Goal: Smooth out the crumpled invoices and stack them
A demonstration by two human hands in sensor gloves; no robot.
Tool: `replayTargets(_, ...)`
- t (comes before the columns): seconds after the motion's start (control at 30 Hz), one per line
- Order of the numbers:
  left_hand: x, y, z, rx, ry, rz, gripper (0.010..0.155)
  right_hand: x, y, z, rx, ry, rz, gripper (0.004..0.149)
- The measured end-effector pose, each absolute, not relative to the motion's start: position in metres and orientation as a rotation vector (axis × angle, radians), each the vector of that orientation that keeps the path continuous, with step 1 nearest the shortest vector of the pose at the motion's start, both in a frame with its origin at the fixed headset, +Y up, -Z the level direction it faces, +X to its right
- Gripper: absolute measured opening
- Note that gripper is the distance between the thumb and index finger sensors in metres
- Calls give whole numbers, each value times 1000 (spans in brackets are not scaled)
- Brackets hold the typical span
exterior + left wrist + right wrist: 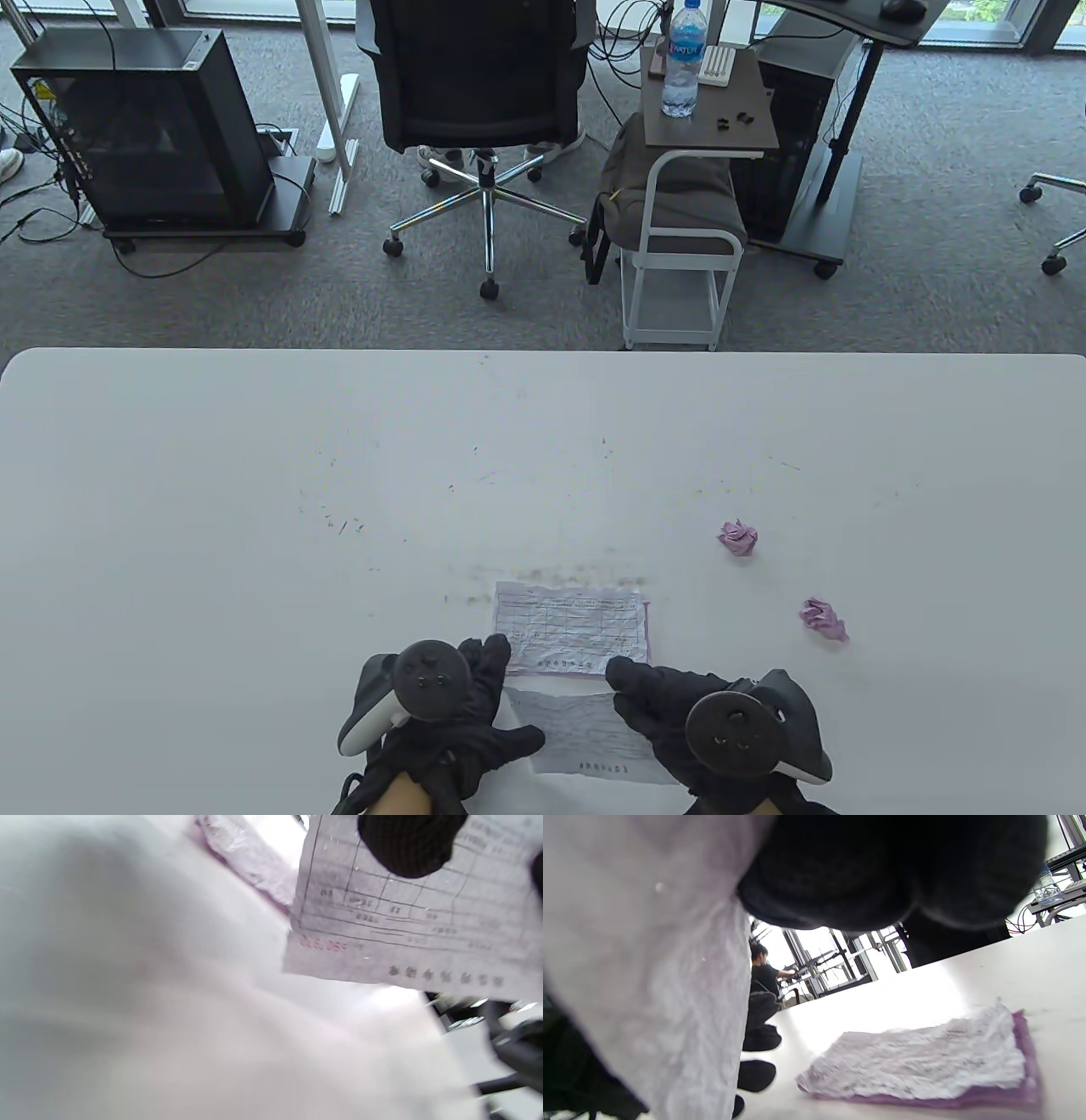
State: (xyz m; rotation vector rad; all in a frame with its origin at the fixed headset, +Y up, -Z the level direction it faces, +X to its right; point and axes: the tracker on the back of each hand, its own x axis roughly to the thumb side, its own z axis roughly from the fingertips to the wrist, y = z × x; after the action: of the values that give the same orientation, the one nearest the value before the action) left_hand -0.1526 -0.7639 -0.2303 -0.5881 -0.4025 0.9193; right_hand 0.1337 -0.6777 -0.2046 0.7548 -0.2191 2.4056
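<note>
Both hands hold 1 smoothed invoice (585, 734) by its sides — left hand (462, 709) and right hand (679, 713) pinching it, judging by the wrist views — just nearside of the flattened stack (573, 628) on the surface (254, 509), probably to place it on top. 2 crumpled balls (738, 537) wait at right.

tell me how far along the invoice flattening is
Done: a small stack of flattened invoices lies on the table, white sheet over a purple one. In hand: the left hand and right hand hold another white invoice between them, nearly flat. Left: two crumpled purple balls to the right, untouched.
</note>
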Motion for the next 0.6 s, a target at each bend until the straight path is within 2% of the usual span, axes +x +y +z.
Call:
replayTargets(0.1,-157,-773,-230,-632,-397,1455,103,151,-676,-207,578,-252,2174,39)
replayTargets(0.17,-156,-770,-231,-615,-435,1551,99,158,-682,-210,490,-238,2107,39)
replayTargets(0.3,-152,-754,-230,-457,-525,1554,83,166,-694,-217,409,-187,2133,39)
replayTargets(0.37,-151,-745,-228,-432,-576,1579,75,166,-699,-219,381,-175,2139,40)
replayTargets(0.47,-153,-737,-226,-383,-599,1502,53,164,-701,-220,367,-162,2147,40)
replayTargets(0.6,-152,-725,-223,-260,-579,1262,53,160,-701,-221,388,-113,2193,41)
